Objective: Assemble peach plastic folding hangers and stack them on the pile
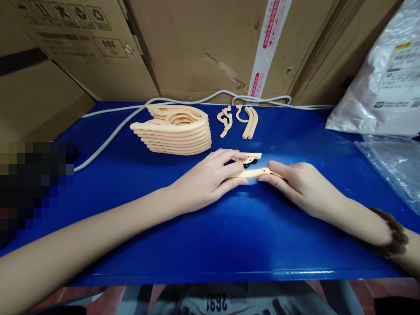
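Observation:
My left hand (213, 177) is closed on a beige plastic hanger arm (254, 173), thumb on the near side and fingers on the far side. The arm points right and shows a small hole near its end. Just past it, under my left fingertips, lies another beige hanger piece (253, 156). My right hand (300, 183) pinches a thin beige hanger piece (276, 173) that meets the right end of the held arm. Fingers hide most of this piece, so I cannot tell its full shape or whether the two are joined.
Folded beige hangers (177, 135) are stacked at back left. Loose hooked pieces (225, 120) and curved arms (251, 124) lie at the back of the blue table (203, 245). A white cable (111, 138) runs along cardboard boxes (203, 52). Plastic bags (377, 83) stand at right.

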`<state>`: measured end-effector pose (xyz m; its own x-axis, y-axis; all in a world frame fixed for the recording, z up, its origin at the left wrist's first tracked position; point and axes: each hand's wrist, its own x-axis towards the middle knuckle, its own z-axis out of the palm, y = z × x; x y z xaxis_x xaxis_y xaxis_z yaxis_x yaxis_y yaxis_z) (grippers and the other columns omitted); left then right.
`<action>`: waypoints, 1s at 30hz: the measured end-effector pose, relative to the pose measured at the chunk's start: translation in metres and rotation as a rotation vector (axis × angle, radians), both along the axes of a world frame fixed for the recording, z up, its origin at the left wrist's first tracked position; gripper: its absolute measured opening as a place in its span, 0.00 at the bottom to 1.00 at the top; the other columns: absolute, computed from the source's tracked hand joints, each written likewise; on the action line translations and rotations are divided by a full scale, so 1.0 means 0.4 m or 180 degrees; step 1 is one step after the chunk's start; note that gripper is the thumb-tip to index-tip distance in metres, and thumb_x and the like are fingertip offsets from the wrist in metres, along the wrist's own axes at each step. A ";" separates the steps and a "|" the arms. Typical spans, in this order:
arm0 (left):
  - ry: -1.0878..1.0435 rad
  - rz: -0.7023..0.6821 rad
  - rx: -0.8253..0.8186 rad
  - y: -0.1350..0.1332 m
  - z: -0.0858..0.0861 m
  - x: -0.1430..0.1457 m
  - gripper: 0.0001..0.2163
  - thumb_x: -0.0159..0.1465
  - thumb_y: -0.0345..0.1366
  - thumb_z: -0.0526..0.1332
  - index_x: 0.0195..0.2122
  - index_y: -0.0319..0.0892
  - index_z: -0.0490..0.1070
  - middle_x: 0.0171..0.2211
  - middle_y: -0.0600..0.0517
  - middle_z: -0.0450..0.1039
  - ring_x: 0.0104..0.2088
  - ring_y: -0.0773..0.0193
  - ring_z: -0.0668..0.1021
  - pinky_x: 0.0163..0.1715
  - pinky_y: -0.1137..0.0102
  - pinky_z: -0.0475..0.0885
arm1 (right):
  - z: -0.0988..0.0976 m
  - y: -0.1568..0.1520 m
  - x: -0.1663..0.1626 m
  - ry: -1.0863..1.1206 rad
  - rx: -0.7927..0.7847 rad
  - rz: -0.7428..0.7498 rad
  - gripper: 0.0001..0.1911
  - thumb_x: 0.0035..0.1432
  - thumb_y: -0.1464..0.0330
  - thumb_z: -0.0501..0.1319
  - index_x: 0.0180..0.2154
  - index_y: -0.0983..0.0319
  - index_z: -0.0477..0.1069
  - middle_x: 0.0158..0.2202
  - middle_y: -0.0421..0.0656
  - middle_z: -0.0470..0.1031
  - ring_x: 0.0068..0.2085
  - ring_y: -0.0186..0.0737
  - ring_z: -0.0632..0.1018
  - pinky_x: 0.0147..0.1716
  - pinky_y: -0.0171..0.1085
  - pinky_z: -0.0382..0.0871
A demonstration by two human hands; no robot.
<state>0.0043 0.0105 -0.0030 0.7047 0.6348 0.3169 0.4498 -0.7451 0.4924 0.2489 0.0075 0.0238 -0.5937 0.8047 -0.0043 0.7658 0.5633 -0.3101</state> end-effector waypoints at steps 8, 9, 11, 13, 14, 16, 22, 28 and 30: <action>-0.0001 -0.0004 -0.0017 0.000 0.001 0.000 0.12 0.74 0.38 0.52 0.40 0.40 0.73 0.59 0.44 0.67 0.62 0.58 0.67 0.62 0.63 0.61 | -0.010 -0.006 0.006 -0.0330 0.0652 0.0055 0.29 0.70 0.47 0.36 0.27 0.58 0.57 0.18 0.40 0.67 0.19 0.36 0.67 0.22 0.35 0.47; -0.0005 -0.0010 -0.0012 0.000 0.000 0.000 0.12 0.74 0.38 0.52 0.41 0.39 0.73 0.59 0.44 0.67 0.62 0.58 0.67 0.62 0.64 0.61 | -0.011 -0.006 0.007 -0.0415 0.0799 0.0071 0.29 0.70 0.47 0.35 0.27 0.58 0.58 0.18 0.40 0.68 0.19 0.37 0.68 0.21 0.35 0.47; -0.0007 -0.0027 -0.0004 0.000 0.000 0.000 0.12 0.74 0.38 0.52 0.42 0.39 0.73 0.59 0.44 0.67 0.62 0.58 0.67 0.62 0.64 0.61 | -0.013 -0.006 0.007 -0.0583 0.1096 0.0116 0.31 0.70 0.48 0.34 0.27 0.59 0.60 0.19 0.41 0.69 0.18 0.37 0.68 0.20 0.34 0.45; 0.0001 -0.0030 -0.0006 0.001 0.000 0.000 0.12 0.74 0.38 0.52 0.43 0.39 0.74 0.58 0.44 0.67 0.62 0.58 0.66 0.63 0.64 0.60 | -0.015 -0.004 0.007 -0.0707 0.1336 0.0165 0.31 0.70 0.49 0.34 0.27 0.59 0.61 0.18 0.41 0.69 0.18 0.36 0.68 0.20 0.34 0.45; 0.0006 -0.0030 -0.0010 0.002 0.000 0.000 0.12 0.74 0.38 0.52 0.44 0.39 0.74 0.58 0.44 0.67 0.62 0.58 0.66 0.63 0.64 0.60 | -0.015 -0.004 0.007 -0.0738 0.1436 0.0194 0.31 0.71 0.50 0.34 0.27 0.59 0.62 0.18 0.40 0.69 0.18 0.36 0.68 0.20 0.33 0.45; 0.0008 -0.0037 -0.0012 0.004 0.000 0.001 0.12 0.74 0.37 0.52 0.43 0.39 0.74 0.58 0.44 0.67 0.62 0.59 0.66 0.63 0.64 0.60 | -0.015 -0.003 0.008 -0.0763 0.1610 0.0267 0.30 0.72 0.52 0.36 0.27 0.60 0.62 0.18 0.39 0.68 0.17 0.35 0.67 0.19 0.33 0.45; 0.0028 -0.0059 -0.0008 0.004 -0.002 0.000 0.12 0.74 0.37 0.52 0.42 0.39 0.73 0.60 0.45 0.66 0.63 0.60 0.65 0.63 0.66 0.60 | -0.011 -0.003 0.010 -0.0723 0.1899 0.0449 0.27 0.73 0.55 0.39 0.27 0.60 0.63 0.17 0.38 0.68 0.16 0.35 0.68 0.18 0.33 0.46; 0.0059 -0.0035 0.0021 0.001 -0.002 -0.002 0.13 0.74 0.37 0.52 0.42 0.39 0.74 0.59 0.44 0.67 0.62 0.60 0.66 0.62 0.65 0.61 | -0.012 0.000 0.011 -0.0597 0.1582 0.0462 0.27 0.72 0.54 0.39 0.28 0.60 0.63 0.16 0.37 0.67 0.15 0.34 0.68 0.17 0.33 0.47; 0.0063 -0.0033 0.0025 0.002 -0.001 -0.001 0.12 0.74 0.37 0.52 0.42 0.39 0.74 0.59 0.44 0.67 0.62 0.59 0.66 0.62 0.65 0.61 | -0.012 0.000 0.010 -0.0616 0.1620 0.0455 0.27 0.72 0.54 0.39 0.28 0.60 0.63 0.16 0.37 0.67 0.15 0.34 0.67 0.17 0.33 0.46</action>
<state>0.0039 0.0113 -0.0035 0.7174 0.6251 0.3076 0.4517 -0.7535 0.4777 0.2531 0.0073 0.0188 -0.7239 0.6455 0.2437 0.6869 0.7075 0.1664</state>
